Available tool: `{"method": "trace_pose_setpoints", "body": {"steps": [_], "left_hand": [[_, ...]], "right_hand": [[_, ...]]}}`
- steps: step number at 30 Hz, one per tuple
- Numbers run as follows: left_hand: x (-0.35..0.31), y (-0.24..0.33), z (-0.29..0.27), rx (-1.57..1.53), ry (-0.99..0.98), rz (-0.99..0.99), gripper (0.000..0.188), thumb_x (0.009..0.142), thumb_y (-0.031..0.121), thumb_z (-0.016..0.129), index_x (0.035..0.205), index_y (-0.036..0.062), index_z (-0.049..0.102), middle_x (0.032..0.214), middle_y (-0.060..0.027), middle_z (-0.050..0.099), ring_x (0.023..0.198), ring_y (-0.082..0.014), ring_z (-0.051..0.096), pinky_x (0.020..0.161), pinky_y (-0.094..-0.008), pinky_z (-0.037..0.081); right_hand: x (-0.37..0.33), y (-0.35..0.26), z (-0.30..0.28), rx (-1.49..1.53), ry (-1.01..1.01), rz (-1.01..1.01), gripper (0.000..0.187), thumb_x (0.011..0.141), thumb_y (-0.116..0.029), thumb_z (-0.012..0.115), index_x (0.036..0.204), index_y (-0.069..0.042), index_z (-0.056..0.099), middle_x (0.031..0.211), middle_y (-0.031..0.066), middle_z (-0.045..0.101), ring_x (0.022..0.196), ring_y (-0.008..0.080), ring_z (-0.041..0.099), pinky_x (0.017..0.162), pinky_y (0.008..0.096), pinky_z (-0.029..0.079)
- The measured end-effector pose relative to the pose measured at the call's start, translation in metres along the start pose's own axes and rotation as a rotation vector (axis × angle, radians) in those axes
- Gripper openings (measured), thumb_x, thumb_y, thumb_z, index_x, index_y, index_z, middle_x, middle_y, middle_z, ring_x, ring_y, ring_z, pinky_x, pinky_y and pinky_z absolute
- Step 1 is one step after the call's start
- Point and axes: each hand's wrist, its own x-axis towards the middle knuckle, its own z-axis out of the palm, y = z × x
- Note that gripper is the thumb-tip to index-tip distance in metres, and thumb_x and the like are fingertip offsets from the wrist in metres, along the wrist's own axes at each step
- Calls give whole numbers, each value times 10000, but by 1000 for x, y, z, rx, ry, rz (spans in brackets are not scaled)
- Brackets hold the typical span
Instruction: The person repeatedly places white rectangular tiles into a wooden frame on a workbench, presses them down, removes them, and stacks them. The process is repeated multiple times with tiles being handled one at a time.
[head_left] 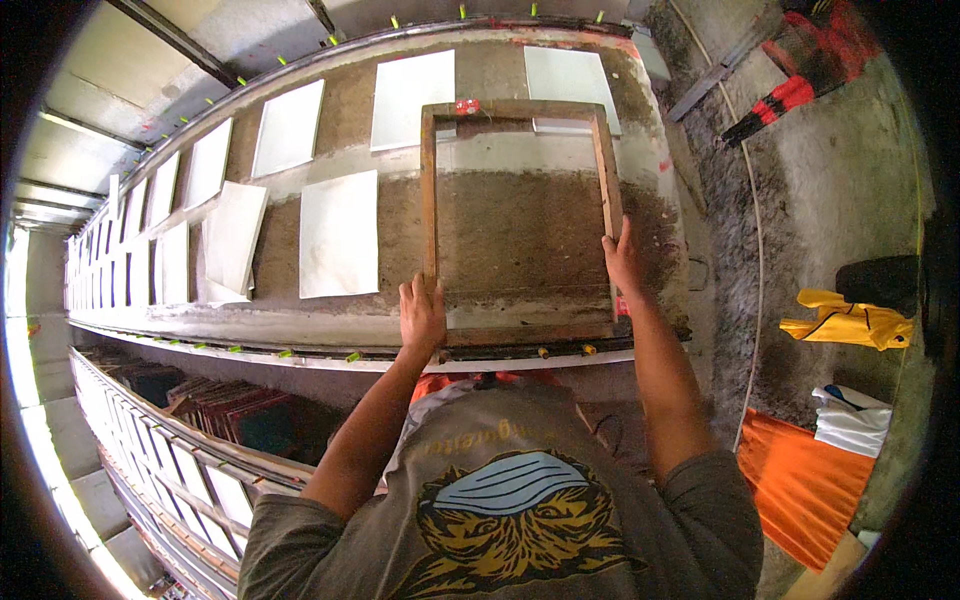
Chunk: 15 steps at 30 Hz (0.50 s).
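Observation:
A rectangular wooden frame [430, 190] lies over the end of a long brown-stained table [280, 225], and both my hands grip its sides. My left hand [422, 314] is closed on the left side near the front corner. Wrapped round the right side, farther up, is my right hand [622, 262]. The table surface shows through the frame; whether mesh is stretched across it, I cannot tell. A white sheet [340, 235] lies left of the frame. Beyond it are two more white sheets, one at the far left [412, 95] and one at the far right [567, 75], partly behind the frame's far bar.
More white sheets [208, 163] run in two rows down the table. Yellow-green pegs [395, 22] line its edge rails. Behind me at left stand a second sheet-covered table [215, 480] and stacked frames [235, 412]. Yellow cloth [850, 322] and orange cloth [800, 485] are at right.

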Motion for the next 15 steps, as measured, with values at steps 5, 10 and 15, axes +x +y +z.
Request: {"method": "trace_pose_setpoints", "body": {"steps": [5,10,15], "left_hand": [[2,8,-10,12,-37,-19,512,1001,355,575,1377,24,469,1242,-258,525,1160,-464,533,955,-534,464],[4,-10,-23,-141,16,-59,539,1000,423,586,1356,27,504,1253,-260,536,1173,-445,548,972,-512,468],[22,-25,-61,-230,26,-146,525,998,426,593,1335,29,524,1261,-249,549,1170,-423,557,974,-488,475]], "right_hand": [[10,16,-3,-44,-173,170,781,1019,-469,536,1596,-94,166,1490,250,468,1207,421,597,956,540,514],[4,-67,-18,-193,78,31,832,959,-467,627,1585,-83,235,1509,291,426,1345,481,452,1114,559,375],[-24,-160,38,-274,22,-159,741,998,-512,567,1562,-108,306,1484,242,436,1367,427,427,1115,571,371]]}}
